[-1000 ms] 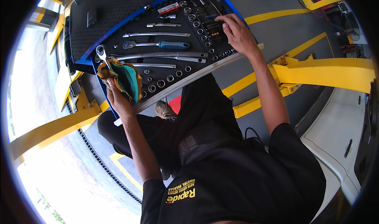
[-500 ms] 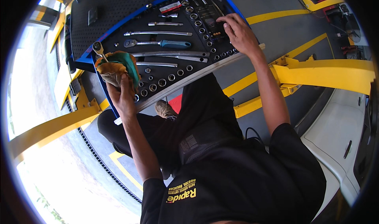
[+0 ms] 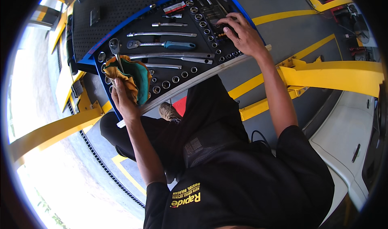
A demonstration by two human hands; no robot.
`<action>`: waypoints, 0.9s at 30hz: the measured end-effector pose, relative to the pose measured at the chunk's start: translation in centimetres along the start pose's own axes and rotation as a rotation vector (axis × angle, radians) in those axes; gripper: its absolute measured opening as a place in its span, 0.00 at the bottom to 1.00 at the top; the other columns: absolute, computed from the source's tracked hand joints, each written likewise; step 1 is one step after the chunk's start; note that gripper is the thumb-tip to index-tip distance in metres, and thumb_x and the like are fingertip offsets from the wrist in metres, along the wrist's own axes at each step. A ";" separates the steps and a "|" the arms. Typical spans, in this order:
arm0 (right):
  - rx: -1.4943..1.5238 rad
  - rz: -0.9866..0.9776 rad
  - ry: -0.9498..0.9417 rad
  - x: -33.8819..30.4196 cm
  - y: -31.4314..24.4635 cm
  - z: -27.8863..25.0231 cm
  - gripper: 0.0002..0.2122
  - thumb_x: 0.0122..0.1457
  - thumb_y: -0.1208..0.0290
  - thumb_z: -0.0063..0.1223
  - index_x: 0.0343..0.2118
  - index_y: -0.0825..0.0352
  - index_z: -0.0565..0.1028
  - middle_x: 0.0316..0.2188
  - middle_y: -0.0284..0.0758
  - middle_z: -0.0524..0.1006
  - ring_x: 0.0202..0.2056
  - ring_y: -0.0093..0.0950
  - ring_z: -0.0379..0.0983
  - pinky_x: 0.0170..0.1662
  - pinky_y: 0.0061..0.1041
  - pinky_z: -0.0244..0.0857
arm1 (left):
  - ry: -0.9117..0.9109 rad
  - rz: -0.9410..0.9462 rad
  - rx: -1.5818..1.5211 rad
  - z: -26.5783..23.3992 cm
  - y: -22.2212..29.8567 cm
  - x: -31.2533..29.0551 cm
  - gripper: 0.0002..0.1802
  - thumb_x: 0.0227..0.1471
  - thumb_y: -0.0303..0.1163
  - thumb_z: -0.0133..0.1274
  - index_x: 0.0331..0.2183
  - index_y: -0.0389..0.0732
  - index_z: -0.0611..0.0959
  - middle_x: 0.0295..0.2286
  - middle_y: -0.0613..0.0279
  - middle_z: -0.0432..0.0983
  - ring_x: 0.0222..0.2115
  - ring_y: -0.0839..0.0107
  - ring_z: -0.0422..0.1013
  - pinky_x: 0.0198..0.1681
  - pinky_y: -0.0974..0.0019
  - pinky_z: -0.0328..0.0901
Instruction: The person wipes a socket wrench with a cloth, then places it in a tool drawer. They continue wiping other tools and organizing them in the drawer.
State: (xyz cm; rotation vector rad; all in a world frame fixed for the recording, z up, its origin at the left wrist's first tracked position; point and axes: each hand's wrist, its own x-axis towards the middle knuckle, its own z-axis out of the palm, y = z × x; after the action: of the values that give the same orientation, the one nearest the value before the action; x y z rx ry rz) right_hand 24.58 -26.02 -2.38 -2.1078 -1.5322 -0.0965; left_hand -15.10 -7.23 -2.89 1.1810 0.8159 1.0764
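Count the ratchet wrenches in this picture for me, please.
2. One steel ratchet sticks out of the orange-and-green cloth in the left hand; a blue-handled ratchet lies in the tool drawer. Others could be hidden under the cloth.

We hold a ratchet [image 3: 114,45] in our left hand [image 3: 124,101], wrapped in a cloth [image 3: 142,83]. The ratchet is shiny metal with a rounded head; the head and part of the shaft stick out above the wrap, pointing away from us, and the rest is hidden. The cloth is orange-yellow on one side and teal on the other, bunched into loose folds. Under our right hand [image 3: 246,37] lies the bit set [image 3: 210,17], dark, with small pieces in rows, a few of them orange, partly covered by our fingers.
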 end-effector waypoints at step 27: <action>0.029 0.030 0.036 -0.2 -0.2 -0.1 0.18 0.72 0.58 0.55 0.62 0.52 0.73 0.58 0.37 0.74 0.58 0.45 0.76 0.59 0.42 0.74 | -0.139 0.267 0.584 2.1 1.0 -1.1 0.23 0.75 0.42 0.50 0.56 0.32 0.78 0.39 0.61 0.81 0.39 0.75 0.74 0.45 0.68 0.69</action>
State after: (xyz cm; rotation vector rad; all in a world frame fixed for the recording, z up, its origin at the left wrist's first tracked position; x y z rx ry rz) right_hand 24.38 -26.25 -2.28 -2.0945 -1.4718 -0.1009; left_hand -13.70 -8.90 -1.46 1.8783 0.9105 0.9810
